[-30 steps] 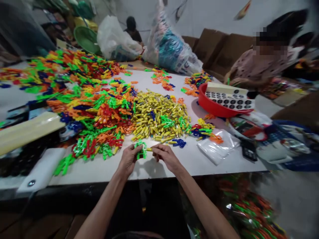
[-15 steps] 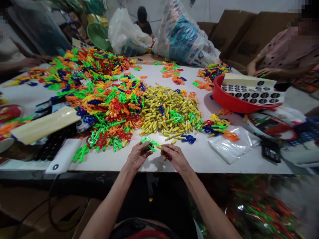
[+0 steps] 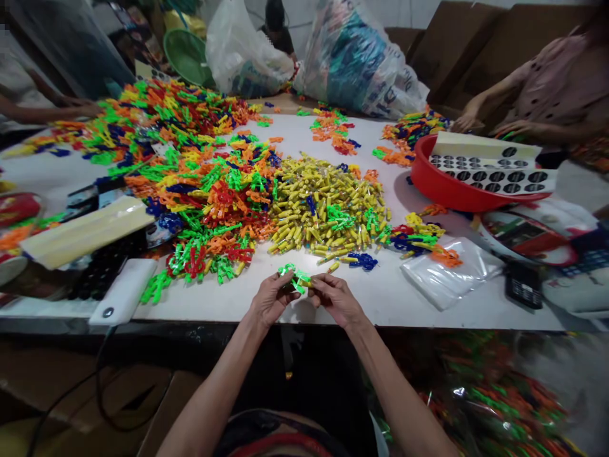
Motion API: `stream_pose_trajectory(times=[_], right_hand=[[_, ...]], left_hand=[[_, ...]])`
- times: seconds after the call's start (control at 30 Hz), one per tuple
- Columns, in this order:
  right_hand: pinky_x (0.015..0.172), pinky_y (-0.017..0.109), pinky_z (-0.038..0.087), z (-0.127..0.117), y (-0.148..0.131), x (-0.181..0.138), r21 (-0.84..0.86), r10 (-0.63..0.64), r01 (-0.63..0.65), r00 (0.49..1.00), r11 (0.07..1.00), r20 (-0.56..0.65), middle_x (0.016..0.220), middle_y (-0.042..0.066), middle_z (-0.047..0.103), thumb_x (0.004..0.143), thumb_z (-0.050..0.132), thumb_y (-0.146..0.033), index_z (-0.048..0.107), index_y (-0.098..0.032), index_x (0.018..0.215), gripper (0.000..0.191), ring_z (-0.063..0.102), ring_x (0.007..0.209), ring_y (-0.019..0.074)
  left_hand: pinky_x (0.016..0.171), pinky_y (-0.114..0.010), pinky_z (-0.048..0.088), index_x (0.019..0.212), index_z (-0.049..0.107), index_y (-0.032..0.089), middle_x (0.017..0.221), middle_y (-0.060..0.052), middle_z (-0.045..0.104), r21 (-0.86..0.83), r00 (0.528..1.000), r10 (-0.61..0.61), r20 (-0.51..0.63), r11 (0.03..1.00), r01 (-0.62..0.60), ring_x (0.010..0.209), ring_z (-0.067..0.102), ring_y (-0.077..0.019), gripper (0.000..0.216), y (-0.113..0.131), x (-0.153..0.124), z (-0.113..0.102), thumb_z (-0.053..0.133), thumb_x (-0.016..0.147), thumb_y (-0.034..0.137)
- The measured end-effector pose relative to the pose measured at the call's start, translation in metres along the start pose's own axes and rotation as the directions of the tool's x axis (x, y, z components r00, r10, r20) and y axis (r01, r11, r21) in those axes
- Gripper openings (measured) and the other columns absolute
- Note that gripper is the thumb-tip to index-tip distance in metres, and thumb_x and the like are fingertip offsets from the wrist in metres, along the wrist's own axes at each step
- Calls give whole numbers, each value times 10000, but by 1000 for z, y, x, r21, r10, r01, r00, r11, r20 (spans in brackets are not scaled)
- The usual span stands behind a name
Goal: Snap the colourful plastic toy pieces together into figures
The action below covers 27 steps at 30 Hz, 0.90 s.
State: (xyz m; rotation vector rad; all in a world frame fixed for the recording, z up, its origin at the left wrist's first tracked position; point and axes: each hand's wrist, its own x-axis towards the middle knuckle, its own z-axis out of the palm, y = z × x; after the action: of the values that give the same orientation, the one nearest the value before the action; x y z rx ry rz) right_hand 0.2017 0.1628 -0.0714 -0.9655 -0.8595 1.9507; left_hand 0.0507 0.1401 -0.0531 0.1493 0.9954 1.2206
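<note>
Over the front edge of the white table, my left hand pinches a small bright green plastic toy figure. My right hand grips a short yellow tube-like piece, whose end meets the green figure. Fingers cover part of both pieces. Just beyond my hands lies a heap of the same yellow pieces with a few green and blue figures on it. To its left rises a large pile of mixed green, orange, red, blue and yellow figures.
A red basin holding sticker sheets stands right, near clear plastic bags and a black phone. At left lies a white power bank with a cable. Co-workers sit around; stuffed bags stand behind.
The green figure and the yellow piece sit slightly closer together between my fingers. The view has shifted a little. At right, a co-worker's hand has moved toward the pile beside the basin.
</note>
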Motion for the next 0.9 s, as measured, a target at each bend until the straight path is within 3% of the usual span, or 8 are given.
stream_pose_trajectory(times=[0.33, 0.47, 0.53, 0.6, 0.7, 0.73, 0.77, 0.9], right_hand=[[441, 235, 405, 18, 7, -12, -287, -262, 184, 928, 940, -264, 570, 2, 604, 672, 700, -414, 645, -155, 715, 268, 496, 419, 96], [428, 242, 404, -13, -5, -12, -243, -206, 137, 936, 960, -287, 578, 25, 612, 594, 746, -436, 650, -149, 706, 323, 492, 425, 101], [437, 254, 411, -51, -28, -8, -269, -293, 201, 881, 942, -370, 592, 30, 609, 554, 759, -449, 641, -156, 700, 348, 494, 438, 105], [495, 297, 443, -96, -60, -2, -408, -481, 299, 733, 863, -480, 636, 35, 604, 583, 722, -470, 630, -178, 721, 336, 523, 496, 130], [687, 418, 459, -143, -100, 3, -842, -784, 90, 429, 531, -448, 841, 116, 624, 667, 650, -415, 656, -185, 841, 288, 584, 771, 234], [751, 443, 443, -147, -105, 5, -921, -841, -20, 402, 388, -363, 914, 139, 617, 680, 640, -375, 660, -173, 896, 296, 570, 863, 262], [795, 449, 430, -144, -105, 6, -961, -857, -91, 437, 261, -274, 968, 150, 607, 691, 629, -332, 657, -160, 944, 307, 553, 919, 274], [753, 322, 450, -84, -65, 22, -995, -502, 97, 862, 19, 74, 1018, 88, 606, 781, 476, -167, 643, -177, 981, 261, 577, 847, 194]], left_hand=[[494, -237, 477, 749, 574, 121, 670, -8, 615, 212, 935, 345, -81, 923, -322, 530, 553, -101, 366, -29, 7, 5, 800, 535, 314], [549, -273, 477, 861, 584, 133, 695, -41, 622, 415, 937, 347, 25, 849, -326, 601, 593, -151, 353, -21, 10, -1, 723, 635, 367], [634, -295, 477, 975, 589, 161, 794, -61, 638, 651, 873, 476, 106, 631, -423, 711, 607, -177, 338, 0, 11, -12, 669, 699, 339], [780, -331, 450, 1023, 601, 196, 956, -81, 631, 885, 751, 628, 203, 211, -415, 884, 586, -211, 309, 30, 11, -27, 638, 723, 263], [915, -426, 363, 989, 627, 162, 1116, -150, 575, 942, 709, 648, 280, -328, -71, 1105, 477, -313, 259, 77, 15, -52, 565, 738, 180], [910, -449, 355, 1038, 614, 147, 1128, -169, 567, 907, 722, 635, 274, -421, 26, 1109, 466, -333, 295, 89, 18, -58, 541, 757, 197], [900, -455, 355, 1090, 593, 139, 1141, -179, 557, 868, 742, 609, 278, -491, 78, 1109, 461, -343, 339, 98, 22, -63, 531, 770, 231], [883, -416, 356, 1130, 574, 159, 1150, -162, 549, 781, 774, 540, 330, -617, 97, 1067, 479, -322, 400, 113, 39, -68, 522, 787, 358]])
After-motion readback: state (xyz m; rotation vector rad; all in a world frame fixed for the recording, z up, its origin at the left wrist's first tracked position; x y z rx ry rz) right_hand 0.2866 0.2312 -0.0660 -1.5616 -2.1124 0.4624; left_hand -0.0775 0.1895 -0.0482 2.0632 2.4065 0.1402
